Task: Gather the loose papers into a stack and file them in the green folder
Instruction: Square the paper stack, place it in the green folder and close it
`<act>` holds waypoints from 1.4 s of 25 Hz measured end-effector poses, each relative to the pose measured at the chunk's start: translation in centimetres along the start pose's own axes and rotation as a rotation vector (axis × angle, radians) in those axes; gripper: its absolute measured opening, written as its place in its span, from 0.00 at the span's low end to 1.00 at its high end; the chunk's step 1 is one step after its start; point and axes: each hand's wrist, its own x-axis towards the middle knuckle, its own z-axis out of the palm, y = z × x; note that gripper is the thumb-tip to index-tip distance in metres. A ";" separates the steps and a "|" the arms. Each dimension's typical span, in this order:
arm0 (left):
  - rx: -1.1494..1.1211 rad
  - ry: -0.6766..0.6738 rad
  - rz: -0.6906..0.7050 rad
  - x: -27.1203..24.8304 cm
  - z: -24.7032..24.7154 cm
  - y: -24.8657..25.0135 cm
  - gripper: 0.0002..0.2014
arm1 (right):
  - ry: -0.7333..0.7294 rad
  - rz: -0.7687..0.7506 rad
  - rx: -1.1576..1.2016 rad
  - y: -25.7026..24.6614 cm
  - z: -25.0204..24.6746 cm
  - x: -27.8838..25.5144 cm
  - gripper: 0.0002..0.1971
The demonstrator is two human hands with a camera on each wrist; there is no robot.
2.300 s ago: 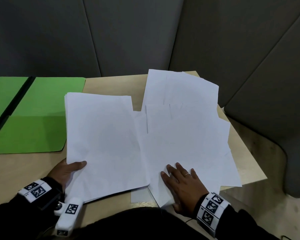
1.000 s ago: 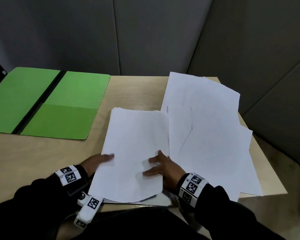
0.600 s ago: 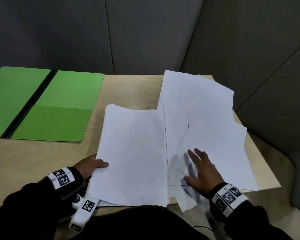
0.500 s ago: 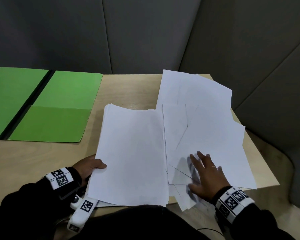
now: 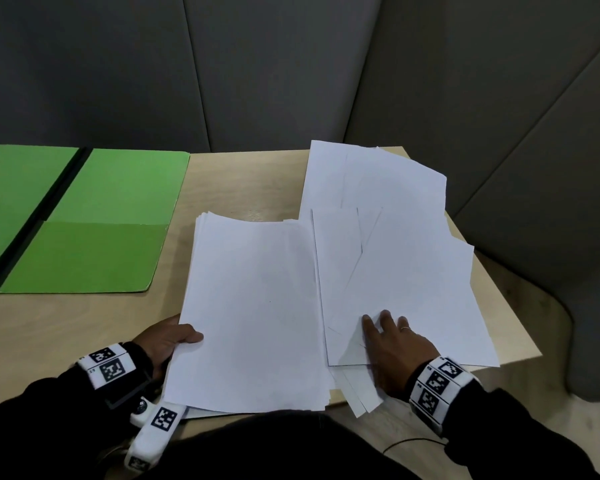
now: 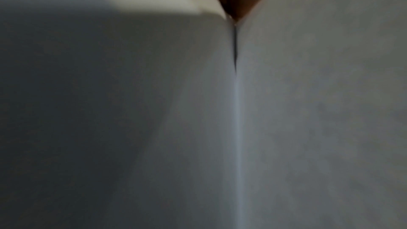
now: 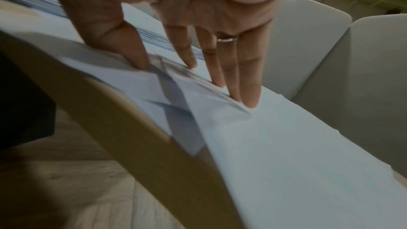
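Head: the flat green folder (image 5: pixel 84 220) lies open far left on the pale wood desk (image 5: pixel 66 323); the left hand (image 5: pixel 163 341) pinches the white paper stack (image 5: pixel 257 313) by its near-left edge; the right hand (image 5: pixel 395 344), fingers straight, has slid nearer on the fanned loose papers (image 5: pixel 402 258), which overhang the desk's near-right edge.
Left wrist: blurred paper sheets only.
Right wrist: fingers (image 7: pixel 249 84) straight, pressing thin overlapped sheets.

Green folder (image 5: pixel 84 216) cut off at left edge, left wrist view blurred — left hand (image 5: pixel 163 341) fingers hidden under stack (image 5: pixel 253 313).

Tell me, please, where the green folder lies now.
In the head view the green folder lies open on the table's far left, left of the paper stack that the left hand holds.
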 end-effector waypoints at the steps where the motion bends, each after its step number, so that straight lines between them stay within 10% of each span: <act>1: 0.000 0.001 0.002 0.1 -0.1 -0.1 0.11 | 0.006 0.003 -0.010 -0.2 0.0 0.2 0.39; 10: -0.055 0.003 0.044 -0.3 -0.1 -0.3 0.14 | 0.110 0.151 0.237 2.8 -2.1 0.8 0.24; 14: -0.139 -0.013 0.104 -0.4 0.4 -0.3 0.14 | 0.459 0.190 0.465 2.4 -3.8 -0.2 0.25; 18: -0.201 -0.049 0.073 -0.1 1.3 -0.5 0.15 | 0.768 -0.094 0.392 -1.3 -6.6 -1.6 0.32; 24: -0.251 -0.012 0.030 0.1 2.4 -0.8 0.15 | 0.546 -0.278 0.146 -7.9 -6.7 -1.0 0.32; 29: -0.403 -0.143 -0.069 -0.4 2.5 0.8 0.35 | 0.195 -0.332 0.112 -11.0 -6.4 0.4 0.25; 33: -0.333 -0.172 0.002 0.1 2.8 0.2 0.19 | 0.138 -0.414 0.157 -11.5 -5.2 0.6 0.25; 35: -0.200 -0.119 0.096 0.6 2.5 -0.5 0.29 | 0.086 -0.441 0.222 -10.6 -4.6 0.4 0.30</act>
